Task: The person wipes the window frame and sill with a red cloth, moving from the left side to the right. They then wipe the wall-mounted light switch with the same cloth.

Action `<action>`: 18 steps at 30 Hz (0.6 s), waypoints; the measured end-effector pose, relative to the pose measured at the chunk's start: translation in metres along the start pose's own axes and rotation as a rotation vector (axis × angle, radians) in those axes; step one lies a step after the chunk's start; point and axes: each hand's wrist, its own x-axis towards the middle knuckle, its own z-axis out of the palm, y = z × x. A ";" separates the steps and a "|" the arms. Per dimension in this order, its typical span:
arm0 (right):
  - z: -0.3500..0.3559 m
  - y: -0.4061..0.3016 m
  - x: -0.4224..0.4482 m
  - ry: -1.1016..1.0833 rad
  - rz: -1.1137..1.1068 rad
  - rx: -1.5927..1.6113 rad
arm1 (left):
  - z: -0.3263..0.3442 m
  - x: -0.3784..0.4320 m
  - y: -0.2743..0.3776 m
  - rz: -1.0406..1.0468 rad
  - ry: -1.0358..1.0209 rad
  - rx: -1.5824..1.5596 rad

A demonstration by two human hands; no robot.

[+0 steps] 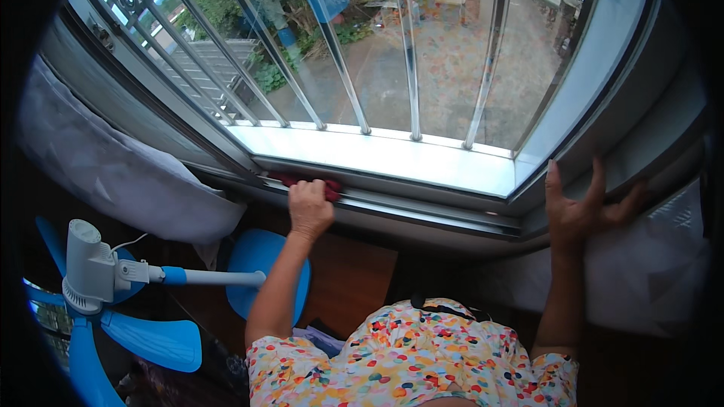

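Note:
My left hand (310, 210) grips a dark red cloth (332, 190) and presses it onto the metal window track (407, 213) along the sill, near the left end of the open stretch. Part of the cloth lies under my fingers and is hidden. On the right, my right hand (578, 212) is raised with its fingers spread, at the lower right corner of the window frame (588, 141). It holds nothing. Whether its fingertips touch the frame I cannot tell.
Metal security bars (413, 85) stand outside the glass above a white outer ledge (373, 152). A pale curtain (130, 164) hangs left, another curtain (639, 277) right. A fan (93, 271) with blue blades and a blue base (240, 271) is at lower left, near a brown wooden surface (356, 271).

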 end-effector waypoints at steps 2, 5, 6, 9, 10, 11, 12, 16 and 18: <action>-0.002 0.000 -0.001 -0.015 0.005 -0.017 | -0.005 0.005 0.048 0.092 0.001 -0.079; -0.003 0.000 -0.001 -0.007 -0.011 -0.039 | 0.003 0.006 0.116 0.217 -0.004 -0.167; -0.003 0.001 -0.001 -0.003 -0.011 -0.037 | 0.005 0.009 0.139 0.265 -0.002 -0.210; -0.003 -0.002 0.000 0.005 0.013 -0.020 | 0.010 0.013 0.205 0.357 -0.009 -0.318; -0.003 -0.002 -0.001 0.008 0.019 -0.027 | 0.012 0.016 0.225 0.399 0.013 -0.366; -0.002 -0.002 0.000 0.013 0.020 -0.026 | 0.013 0.017 0.243 0.439 -0.001 -0.371; -0.002 -0.003 0.001 0.016 0.022 -0.025 | 0.018 0.018 0.260 0.473 0.001 -0.395; -0.001 -0.003 -0.001 0.028 0.045 0.000 | 0.030 0.018 0.299 0.508 -0.041 -0.509; 0.000 -0.003 -0.001 0.029 0.052 0.007 | 0.031 0.020 0.292 0.496 -0.064 -0.686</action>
